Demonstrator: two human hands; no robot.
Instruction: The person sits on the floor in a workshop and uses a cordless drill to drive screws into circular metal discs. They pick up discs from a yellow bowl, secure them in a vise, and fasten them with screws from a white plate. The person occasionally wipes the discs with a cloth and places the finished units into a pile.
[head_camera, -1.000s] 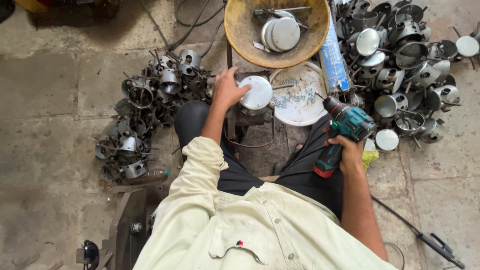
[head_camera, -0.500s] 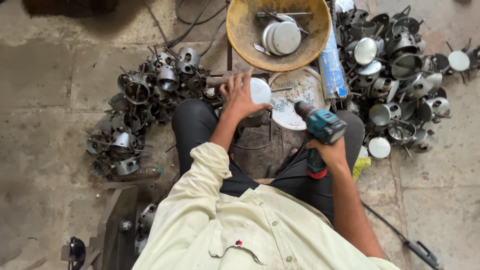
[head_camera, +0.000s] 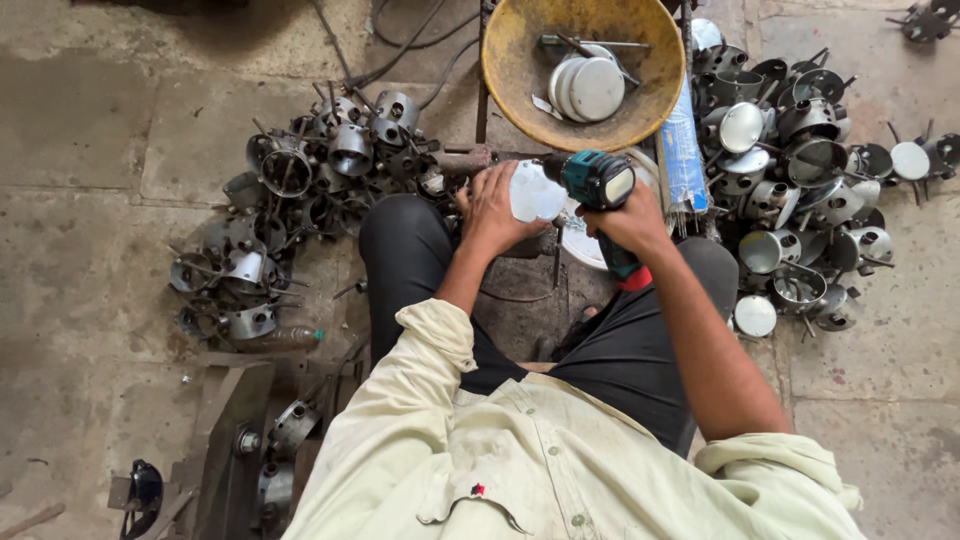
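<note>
My left hand (head_camera: 497, 207) presses on a round shiny metal disc (head_camera: 534, 193) that rests on a small stand between my knees. My right hand (head_camera: 632, 222) grips a teal and black cordless drill (head_camera: 598, 187) with a red base, its nose pointing left at the disc and almost touching it. Both arms reach forward over my dark trousers; the pale shirt sleeves are rolled up. The drill bit is hidden behind the drill body.
A yellow pan (head_camera: 583, 68) holding flat metal lids and a tool sits straight ahead. Heaps of grey metal cups with prongs lie to the left (head_camera: 300, 190) and right (head_camera: 805, 170). A white plate (head_camera: 582, 245) lies under the drill. Metal brackets (head_camera: 240, 440) stand at lower left.
My right hand swung the drill from beside my right knee up and left until its nose meets the disc. My left hand stayed on the disc.
</note>
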